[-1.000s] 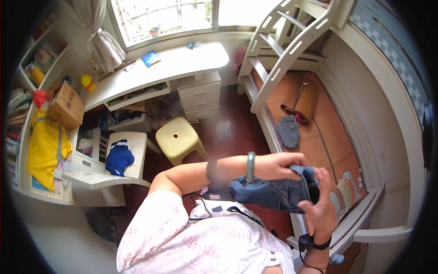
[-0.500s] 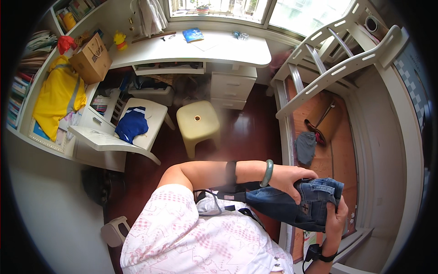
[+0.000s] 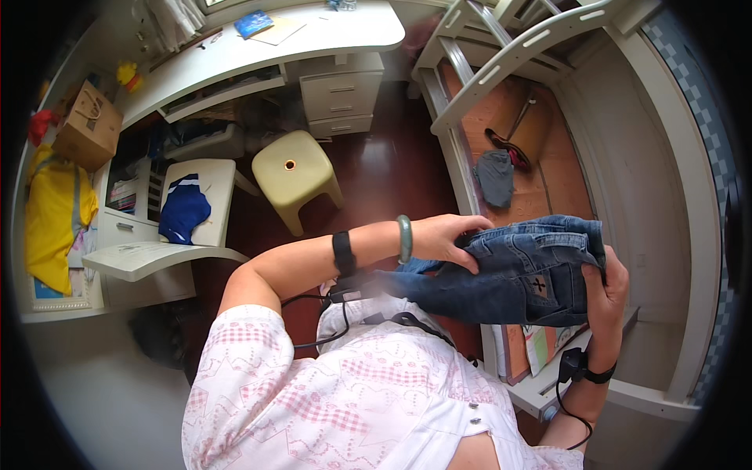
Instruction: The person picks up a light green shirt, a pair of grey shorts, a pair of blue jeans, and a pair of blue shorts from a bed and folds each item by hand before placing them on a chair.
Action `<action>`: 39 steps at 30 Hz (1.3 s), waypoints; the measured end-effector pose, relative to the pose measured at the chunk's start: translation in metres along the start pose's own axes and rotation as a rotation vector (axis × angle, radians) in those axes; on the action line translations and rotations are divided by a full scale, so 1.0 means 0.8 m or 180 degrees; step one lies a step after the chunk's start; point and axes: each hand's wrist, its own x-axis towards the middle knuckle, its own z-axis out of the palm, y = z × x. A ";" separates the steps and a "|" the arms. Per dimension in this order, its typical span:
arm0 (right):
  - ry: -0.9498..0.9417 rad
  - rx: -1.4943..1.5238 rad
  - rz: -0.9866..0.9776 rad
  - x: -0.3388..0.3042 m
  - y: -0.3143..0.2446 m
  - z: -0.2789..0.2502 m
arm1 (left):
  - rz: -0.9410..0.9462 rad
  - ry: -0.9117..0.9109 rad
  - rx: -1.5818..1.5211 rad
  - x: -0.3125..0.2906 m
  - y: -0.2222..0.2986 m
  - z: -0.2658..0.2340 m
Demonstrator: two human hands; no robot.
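Stretched between my two hands is a pair of blue jeans, its waistband toward the right and a leg trailing left toward my body. A pocket with a dark cross-shaped mark faces up. At the upper edge of the denim, my left hand is closed, thumb on one side and fingers partly behind the fabric. My right hand grips the waistband end, its thumb on top and the other fingers mostly hidden. A green bangle circles the left forearm near the wrist.
A cream stool stands on the dark red floor. Left of it, a white chair bears a blue garment. A white desk runs along the back. On the right are a bunk frame with ladder and a grey cloth.
My hands have risen in the picture with the jeans, which now lie more stretched out sideways. The view has shifted, so the furniture appears farther left and higher.
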 end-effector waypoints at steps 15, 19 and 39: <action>0.1970 0.0676 0.0683 -0.072 0.039 -0.058 | -0.0446 0.0052 -0.0071 -0.008 -0.095 0.018; 0.2041 0.0679 0.0738 -0.085 0.050 -0.062 | -0.0937 -0.0320 -0.0579 0.007 -0.067 0.049; 0.3236 0.0746 0.1357 -0.164 0.035 -0.069 | 0.0653 -0.1126 0.0765 -0.020 -0.104 0.068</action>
